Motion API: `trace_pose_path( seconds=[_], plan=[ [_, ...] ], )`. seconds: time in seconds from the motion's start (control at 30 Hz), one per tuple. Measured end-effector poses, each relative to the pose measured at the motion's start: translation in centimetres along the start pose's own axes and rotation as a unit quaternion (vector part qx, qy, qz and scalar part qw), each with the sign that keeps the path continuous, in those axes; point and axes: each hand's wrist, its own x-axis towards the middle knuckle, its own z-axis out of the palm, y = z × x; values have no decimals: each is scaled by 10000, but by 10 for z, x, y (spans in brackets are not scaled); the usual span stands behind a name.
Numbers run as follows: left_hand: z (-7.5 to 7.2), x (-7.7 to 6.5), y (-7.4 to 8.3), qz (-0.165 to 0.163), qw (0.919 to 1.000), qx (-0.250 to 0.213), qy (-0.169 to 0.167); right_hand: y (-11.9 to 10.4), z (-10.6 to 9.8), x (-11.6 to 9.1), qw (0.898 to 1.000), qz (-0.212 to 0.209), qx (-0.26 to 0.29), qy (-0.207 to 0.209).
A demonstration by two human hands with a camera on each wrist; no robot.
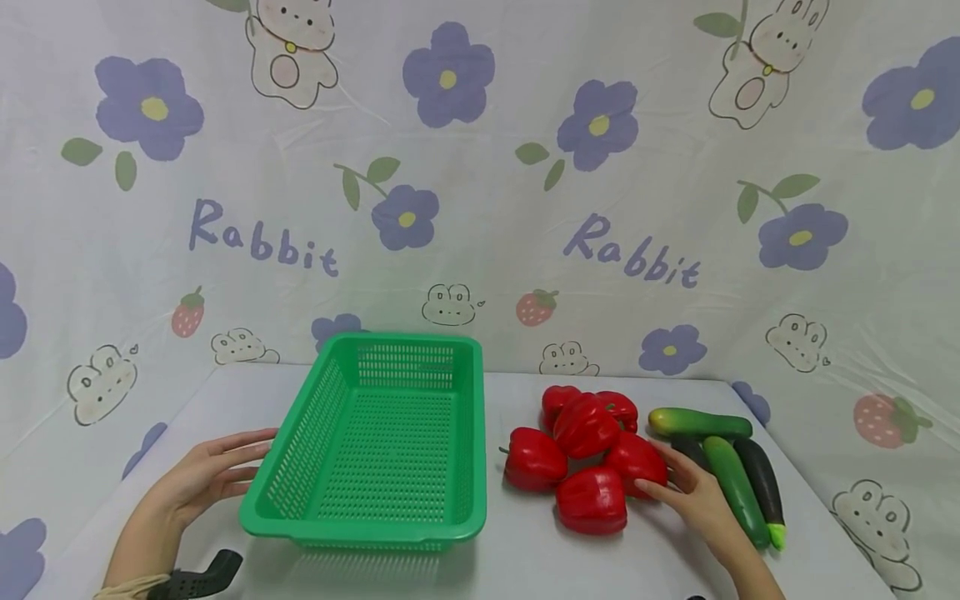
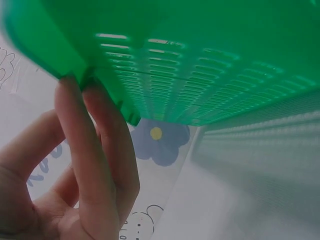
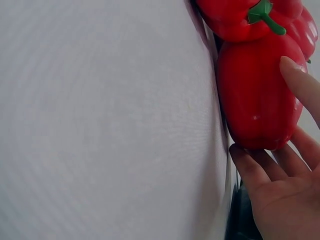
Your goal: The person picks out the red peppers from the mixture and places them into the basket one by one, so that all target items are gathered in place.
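A green plastic basket (image 1: pixel 405 529) with slotted walls stands left of centre on the white table. My left hand (image 1: pixel 206 471) is at its left side, and its fingertips touch the basket's rim in the left wrist view. Several red bell peppers lie in a cluster to the right of the basket. At the right of that cluster, my right hand (image 1: pixel 697 496) grips one red bell pepper (image 3: pixel 257 95), thumb on one side and fingers round its end. Another bell pepper (image 1: pixel 591 500) lies just in front of it, and one more (image 1: pixel 587 425) behind.
Right of my right hand lie a yellow-green cucumber (image 1: pixel 697 422), a darker green cucumber (image 1: pixel 735 492) and a long dark eggplant (image 1: pixel 759 475). Another dark vegetable (image 1: pixel 690 450) is partly hidden. A patterned cloth (image 1: pixel 480 167) hangs behind the table.
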Motion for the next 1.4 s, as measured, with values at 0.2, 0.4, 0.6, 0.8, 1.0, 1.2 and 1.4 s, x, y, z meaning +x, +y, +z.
trace_pose_path(
  seconds=[0.2, 0.4, 0.6, 0.8, 1.0, 1.2, 1.4],
  plan=[
    [1, 0, 1, 39, 9999, 102, 25, 1, -2, -2, 9999, 101, 36, 52],
    [2, 0, 1, 22, 9999, 138, 81, 4, -7, -3, 9998, 166, 18, 120],
    [2, 0, 1, 24, 9999, 76, 62, 2, -15, -8, 9997, 1, 157, 168],
    [1, 0, 0, 67, 10000, 61, -26, 0, -20, -12, 9994, -127, 202, 246],
    [0, 0, 0, 88, 9999, 50, -41, -3, -25, -14, 9992, -86, 246, 307],
    [1, -2, 1, 93, 9999, 65, -50, -4, -28, -13, 9987, -77, 219, 455],
    [2, -2, 2, 73, 9999, 127, -24, -7, -29, -14, 9986, -4, 224, 487]
  ],
)
